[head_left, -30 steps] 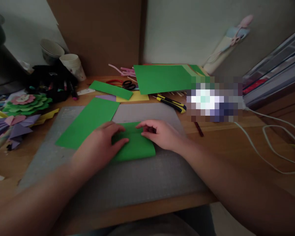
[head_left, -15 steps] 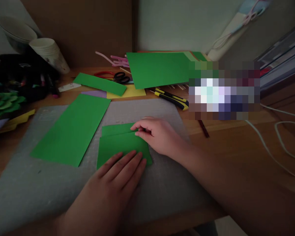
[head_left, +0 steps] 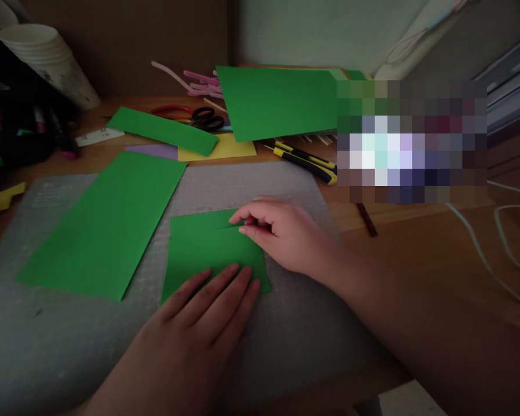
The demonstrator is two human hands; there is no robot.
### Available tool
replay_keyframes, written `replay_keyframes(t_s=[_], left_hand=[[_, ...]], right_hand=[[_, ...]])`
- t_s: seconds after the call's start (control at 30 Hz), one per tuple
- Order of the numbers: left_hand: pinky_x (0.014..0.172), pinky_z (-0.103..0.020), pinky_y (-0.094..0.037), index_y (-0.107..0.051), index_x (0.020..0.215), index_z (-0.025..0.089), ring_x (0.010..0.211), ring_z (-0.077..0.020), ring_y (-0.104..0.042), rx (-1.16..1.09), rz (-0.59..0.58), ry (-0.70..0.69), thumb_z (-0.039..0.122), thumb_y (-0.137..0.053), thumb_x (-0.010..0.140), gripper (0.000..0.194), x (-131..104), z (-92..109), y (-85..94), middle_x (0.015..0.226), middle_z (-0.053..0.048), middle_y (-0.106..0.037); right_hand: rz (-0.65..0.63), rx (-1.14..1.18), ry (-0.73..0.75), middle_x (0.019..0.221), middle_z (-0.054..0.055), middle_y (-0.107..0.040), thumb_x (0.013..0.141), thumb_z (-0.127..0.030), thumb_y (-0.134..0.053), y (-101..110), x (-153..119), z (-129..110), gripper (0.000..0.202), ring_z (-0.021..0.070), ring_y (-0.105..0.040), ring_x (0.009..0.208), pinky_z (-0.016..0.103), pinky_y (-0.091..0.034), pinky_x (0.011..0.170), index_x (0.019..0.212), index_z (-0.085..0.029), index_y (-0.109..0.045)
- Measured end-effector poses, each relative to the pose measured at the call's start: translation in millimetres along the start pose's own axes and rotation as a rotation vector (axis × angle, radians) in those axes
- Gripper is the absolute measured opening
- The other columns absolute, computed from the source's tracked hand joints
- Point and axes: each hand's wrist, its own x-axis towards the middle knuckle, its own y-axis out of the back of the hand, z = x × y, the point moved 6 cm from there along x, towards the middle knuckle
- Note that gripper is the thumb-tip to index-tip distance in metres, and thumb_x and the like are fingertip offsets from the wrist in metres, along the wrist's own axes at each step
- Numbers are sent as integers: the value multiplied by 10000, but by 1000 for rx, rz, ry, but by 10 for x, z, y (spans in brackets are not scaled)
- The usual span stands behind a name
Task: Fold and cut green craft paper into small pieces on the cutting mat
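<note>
A small green paper sheet (head_left: 208, 245) lies on the grey cutting mat (head_left: 294, 329). My left hand (head_left: 195, 323) rests flat on its near edge, fingers stretched out. Over the sheet's upper right part, my right hand (head_left: 281, 234) has its thumb and forefinger curled together at the paper. A short dark line, like a paper edge or slit, runs between those fingertips; its exact nature is unclear. To the left lies a longer green paper sheet (head_left: 108, 225), apart from both hands.
Behind the mat are a green strip (head_left: 162, 131), black-handled scissors (head_left: 207, 118), yellow paper (head_left: 238, 147) and yellow-black craft knives (head_left: 305, 163). A large green sheet (head_left: 281, 104) leans further back. Paper cups (head_left: 47, 63) stand at left; a white cable (head_left: 472, 248) curls at right.
The view has shifted, moving the background leftward and up. The long edge line across the small sheet has shrunk to a short line by my right fingertips. My left hand stays flat.
</note>
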Motion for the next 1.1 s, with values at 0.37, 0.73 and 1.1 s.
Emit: replay_keyframes(t_s=[0.37,0.73,1.1], left_hand=[[894,-440,-495,-470,1331,135,1227,-270,-492,104,-2,-53,165,-396,815,522,1,34,-4,1390,-75,-492],[971,-436,-433,-447,1351,142,1242,-272,-474,29,9,-14,209,-440,855,501,11,9,3,1409,-64,-471],[944,-427,-445,-461,1341,162,1234,-245,-485,110,-15,-34,249,-452,854,494,6,21,6,1400,-43,-482]], right_hand=[[-20,100,-60,754,-33,-590,796,-92,-530,27,6,77,234,65,-513,598,192,-387,559,962,-191,-664],[-50,101,-80,695,-49,-554,788,-91,-522,18,19,97,231,56,-468,538,187,-357,509,953,-197,-645],[77,117,19,836,4,-672,832,-111,-492,191,-4,63,199,108,-619,717,238,-493,645,910,-181,-662]])
